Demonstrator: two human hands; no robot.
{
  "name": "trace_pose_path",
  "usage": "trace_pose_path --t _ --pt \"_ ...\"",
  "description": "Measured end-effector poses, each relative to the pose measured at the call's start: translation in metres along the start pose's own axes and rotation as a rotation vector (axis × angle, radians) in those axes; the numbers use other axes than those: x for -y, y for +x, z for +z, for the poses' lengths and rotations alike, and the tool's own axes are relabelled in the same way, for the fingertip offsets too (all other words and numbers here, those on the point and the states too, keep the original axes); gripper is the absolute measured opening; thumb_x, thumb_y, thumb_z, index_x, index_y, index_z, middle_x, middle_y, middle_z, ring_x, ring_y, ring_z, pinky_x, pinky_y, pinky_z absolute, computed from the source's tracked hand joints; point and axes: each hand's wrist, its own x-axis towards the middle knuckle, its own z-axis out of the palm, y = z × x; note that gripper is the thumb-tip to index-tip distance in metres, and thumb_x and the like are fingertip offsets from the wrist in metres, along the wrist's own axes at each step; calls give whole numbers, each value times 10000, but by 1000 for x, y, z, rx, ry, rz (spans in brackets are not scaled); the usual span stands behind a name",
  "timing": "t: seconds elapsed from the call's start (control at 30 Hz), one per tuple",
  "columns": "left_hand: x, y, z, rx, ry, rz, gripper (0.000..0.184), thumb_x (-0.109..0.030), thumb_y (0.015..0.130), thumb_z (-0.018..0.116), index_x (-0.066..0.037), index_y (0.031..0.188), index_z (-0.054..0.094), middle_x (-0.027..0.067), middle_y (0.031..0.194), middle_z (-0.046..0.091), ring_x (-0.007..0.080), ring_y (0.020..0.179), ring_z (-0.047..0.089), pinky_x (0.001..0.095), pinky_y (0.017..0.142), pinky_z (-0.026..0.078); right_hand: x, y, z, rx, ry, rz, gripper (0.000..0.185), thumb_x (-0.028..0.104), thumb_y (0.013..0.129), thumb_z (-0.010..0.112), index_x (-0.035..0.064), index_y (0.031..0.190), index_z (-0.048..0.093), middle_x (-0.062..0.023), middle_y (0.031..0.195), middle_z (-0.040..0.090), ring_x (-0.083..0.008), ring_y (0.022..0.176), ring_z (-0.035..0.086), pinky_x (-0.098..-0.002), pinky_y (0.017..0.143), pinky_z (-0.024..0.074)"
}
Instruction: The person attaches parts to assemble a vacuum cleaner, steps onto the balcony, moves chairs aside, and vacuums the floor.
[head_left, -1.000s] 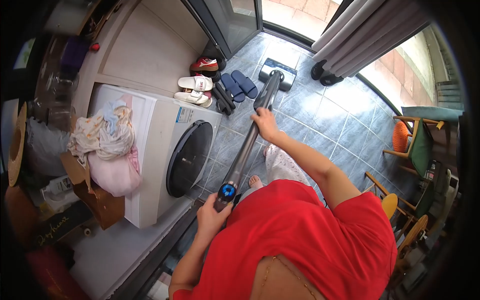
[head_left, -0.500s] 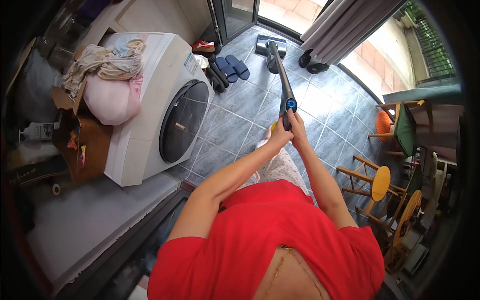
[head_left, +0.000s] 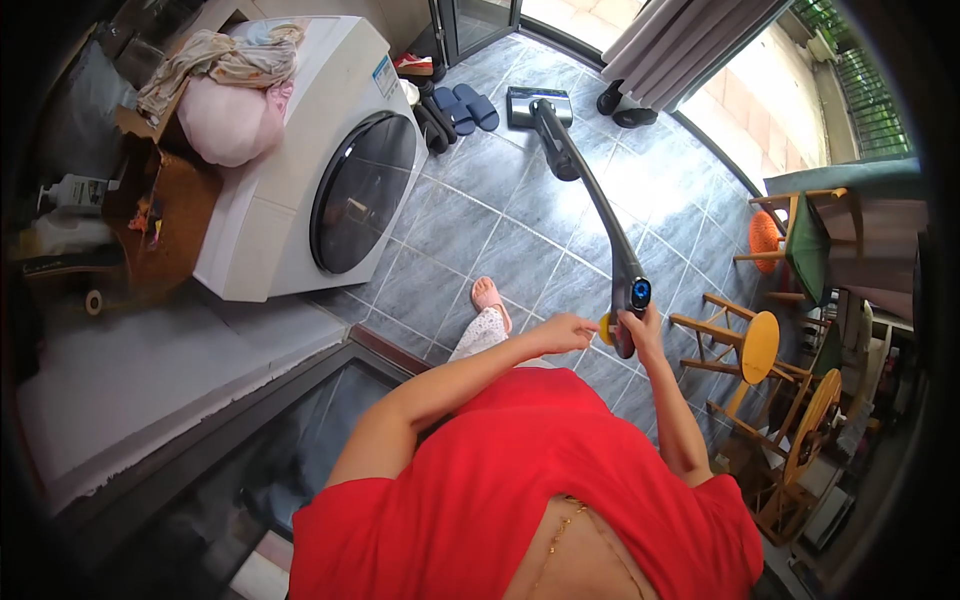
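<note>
A dark grey cordless floor washer [head_left: 598, 200] slants across the tiles, its wide cleaning head [head_left: 540, 106] flat on the floor near the doorway. My right hand [head_left: 643, 328] is wrapped round its handle, just below a round display lit blue. Beside the handle, my left hand [head_left: 563, 335] is off the grip, its fingers loosely bent and apart with nothing in them. Its fingertips are close to a yellow part [head_left: 605, 329] at the handle; I cannot tell if they touch it.
On the left stands a white front-loading washing machine [head_left: 365, 190] with cloths on top. Blue slippers [head_left: 466, 108] and black shoes [head_left: 628, 112] lie near the cleaning head. Wooden stools [head_left: 759, 347] line the right side. My foot in a pink slipper [head_left: 489, 297] is on the tiles.
My left hand has come off the handle and moved down. My right hand has drawn the handle back and to the right, while the cleaning head stays near the doorway. My slippered foot now shows.
</note>
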Motion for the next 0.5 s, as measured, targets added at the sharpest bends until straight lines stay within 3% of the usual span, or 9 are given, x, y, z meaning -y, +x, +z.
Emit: trace_pose_path --t 0.07,0.13,0.23,0.33,0.47,0.5 --pt "21 -4 13 -153 -7 -156 433 -149 752 573 -22 1164 528 146 1020 618 174 901 599 274 786 468 0 -48 -21 7 -3 54 218 65 733 590 17 917 483 -52 628 542 -131 483 548 -264 442 451" --pt "11 -15 29 -197 127 -179 429 -135 749 570 -2 1154 526 155 986 628 176 881 608 274 752 476 9 -101 -38 27 -68 49 212 59 732 596 16 908 487 -49 609 537 -129 478 546 -262 436 441" --pt "27 -10 65 -224 142 -170 411 -104 733 557 -35 1138 545 134 945 641 178 850 612 269 725 469 -4 -193 -80 -159 -270 6 321 88 655 685 -4 921 531 -64 666 592 -105 527 551 -264 501 451" --pt "27 -1 99 -109 171 -219 426 -147 742 566 -66 1160 536 118 933 644 176 862 603 272 723 463 23 -260 -103 -125 -353 129 327 112 617 700 -3 880 545 -55 707 582 -103 666 544 -276 608 454" --pt "-9 2 136 90 292 -235 488 -262 788 546 -80 1235 469 114 1031 602 180 911 577 277 719 458 60 -315 -106 -33 -336 222 340 119 584 731 8 836 531 -28 682 548 -66 650 484 -247 592 425" --pt "-12 2 146 121 77 -302 526 -307 804 525 -85 1270 424 109 1091 560 186 942 559 282 717 457 59 -323 -108 -29 -251 217 340 116 582 735 11 829 526 -19 675 531 -61 645 465 -240 582 415"
